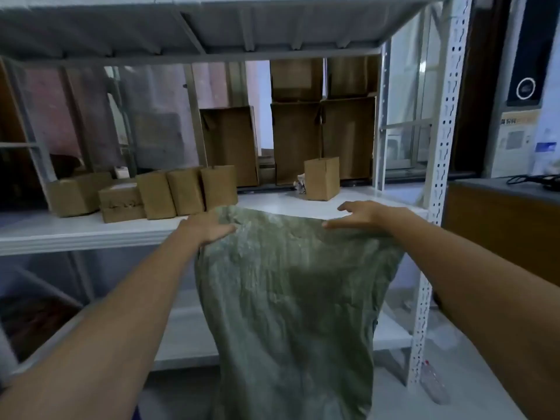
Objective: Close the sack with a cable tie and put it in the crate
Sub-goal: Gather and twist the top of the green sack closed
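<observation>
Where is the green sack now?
Head view, centre: the green sack hangs before the white shelf, its top edge between the left hand and the right hand.

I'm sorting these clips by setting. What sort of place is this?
Probably a storeroom or small warehouse: a white slotted-steel shelving rack, small brown cardboard boxes lined up on its shelf, and a green woven sack hanging over the shelf's front edge.

Both bare forearms reach forward, well apart. The left hand (209,228) grips the top corner of the sack (288,298), thumb laid across its front. The right hand (362,215) rests palm down on the same edge, fingers spread.
</observation>
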A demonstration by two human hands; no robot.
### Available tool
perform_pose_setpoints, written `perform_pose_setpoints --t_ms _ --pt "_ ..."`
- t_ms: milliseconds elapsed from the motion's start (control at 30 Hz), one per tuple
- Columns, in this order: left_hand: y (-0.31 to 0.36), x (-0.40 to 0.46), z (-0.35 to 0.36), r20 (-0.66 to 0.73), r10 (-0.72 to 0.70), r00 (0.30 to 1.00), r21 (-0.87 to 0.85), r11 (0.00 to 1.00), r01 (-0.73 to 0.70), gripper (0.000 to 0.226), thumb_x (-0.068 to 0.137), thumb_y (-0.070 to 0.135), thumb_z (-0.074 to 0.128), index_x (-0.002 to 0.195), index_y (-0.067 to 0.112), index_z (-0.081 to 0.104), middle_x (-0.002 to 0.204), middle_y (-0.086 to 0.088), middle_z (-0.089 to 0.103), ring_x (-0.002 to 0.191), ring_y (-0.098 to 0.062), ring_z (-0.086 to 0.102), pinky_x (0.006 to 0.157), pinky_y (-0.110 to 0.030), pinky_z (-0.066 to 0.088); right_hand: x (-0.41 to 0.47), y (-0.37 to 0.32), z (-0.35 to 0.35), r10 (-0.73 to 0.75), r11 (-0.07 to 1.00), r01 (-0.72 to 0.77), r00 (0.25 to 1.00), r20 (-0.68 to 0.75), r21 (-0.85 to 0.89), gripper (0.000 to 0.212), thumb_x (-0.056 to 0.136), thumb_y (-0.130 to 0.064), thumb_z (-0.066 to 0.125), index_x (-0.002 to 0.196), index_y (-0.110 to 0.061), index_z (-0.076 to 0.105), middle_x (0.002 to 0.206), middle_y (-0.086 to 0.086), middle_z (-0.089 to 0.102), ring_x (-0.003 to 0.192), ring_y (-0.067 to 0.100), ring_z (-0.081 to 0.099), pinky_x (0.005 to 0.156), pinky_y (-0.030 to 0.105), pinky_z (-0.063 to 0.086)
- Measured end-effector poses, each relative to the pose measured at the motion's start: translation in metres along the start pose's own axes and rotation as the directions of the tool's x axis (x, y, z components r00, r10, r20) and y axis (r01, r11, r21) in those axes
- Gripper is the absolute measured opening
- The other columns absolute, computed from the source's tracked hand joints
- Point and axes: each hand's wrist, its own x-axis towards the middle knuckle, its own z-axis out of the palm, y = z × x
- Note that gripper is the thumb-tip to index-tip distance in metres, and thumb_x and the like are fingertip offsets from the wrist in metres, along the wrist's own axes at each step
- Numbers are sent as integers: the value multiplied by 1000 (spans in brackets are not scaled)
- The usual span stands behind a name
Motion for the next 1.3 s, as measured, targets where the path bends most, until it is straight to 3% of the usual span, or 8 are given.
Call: perform_pose_setpoints --t_ms 300,433,567,700,833,1000,1133,1300 --pt "-17 14 47 -71 -118 990 -464 883 72 79 75 55 69 123 -2 44 113 -18 58 96 -31 57 68 -36 45 31 41 24 121 992 -124 989 87 26 125 38 -71 81 144 -30 32 151 4 37 133 33 41 108 52 38" --pt "-20 29 52 82 -32 996 -691 718 80 20 78 30 75 87 18 61 92 -3 65 87 -23 63 90 -41 50 47 37 16 189 982 -177 947 261 -69 108 40 -61 87 135 -30 44 138 2 46 116 28 49 97 43 44" --pt "-33 39 46 130 -27 991 -746 656 115 15 81 18 73 93 15 64 109 -11 67 100 -28 63 98 -42 47 67 39 6 295 948 -210 865 405 -241 109 16 -53 95 116 -24 63 123 5 63 108 29 62 96 45 51" --pt "-47 24 35 129 -11 992 -791 602 110 17 84 13 69 100 10 64 104 -6 67 98 -24 63 97 -41 46 52 32 -6 396 892 -195 774 495 -408 106 32 -43 97 126 -21 55 125 9 62 115 31 59 102 46 47" --pt "-66 3 33 82 -78 994 -826 553 111 30 84 13 68 112 4 61 107 -9 67 102 -29 62 98 -43 46 28 33 -5 330 880 -144 871 365 -452 75 65 -31 86 131 -15 53 126 7 58 115 29 57 100 40 48" --pt "-75 -19 28 23 -108 994 -862 502 74 35 84 12 69 116 2 60 112 -13 65 100 -27 62 94 -39 47 16 48 -12 86 981 -59 987 135 -187 22 75 -27 78 85 -20 60 101 6 58 94 25 58 89 39 47" --pt "-72 -32 12 -65 -40 997 -843 536 -33 17 79 11 72 95 14 66 100 -3 68 92 -18 64 96 -37 46 10 54 -27 -14 984 14 1000 5 -177 24 83 -22 72 67 -21 54 80 1 53 71 13 50 62 26 39" --pt "-75 -42 -12 -138 -11 990 -807 581 -106 26 76 14 75 100 18 66 106 -3 69 98 -19 64 93 -34 46 8 49 -48 -82 961 54 992 -94 -271 14 85 -22 69 84 -9 66 77 3 54 83 25 54 77 35 41"
